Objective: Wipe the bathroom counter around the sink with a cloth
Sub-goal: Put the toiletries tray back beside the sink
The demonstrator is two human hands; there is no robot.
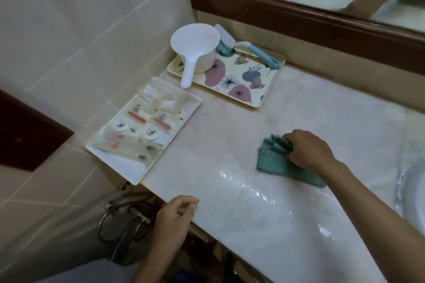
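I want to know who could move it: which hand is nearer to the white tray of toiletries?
Left. The left hand rests at the counter's front edge, just below the white tray. The right hand is farther away, pressing the green cloth toward the sink.

A crumpled teal woven cloth [278,158] lies right of centre on the pale, wet-streaked marble bench [230,145]; white sink [411,195] at right edge.

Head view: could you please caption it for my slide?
Right hand presses teal cloth on wet counter; left hand idle.
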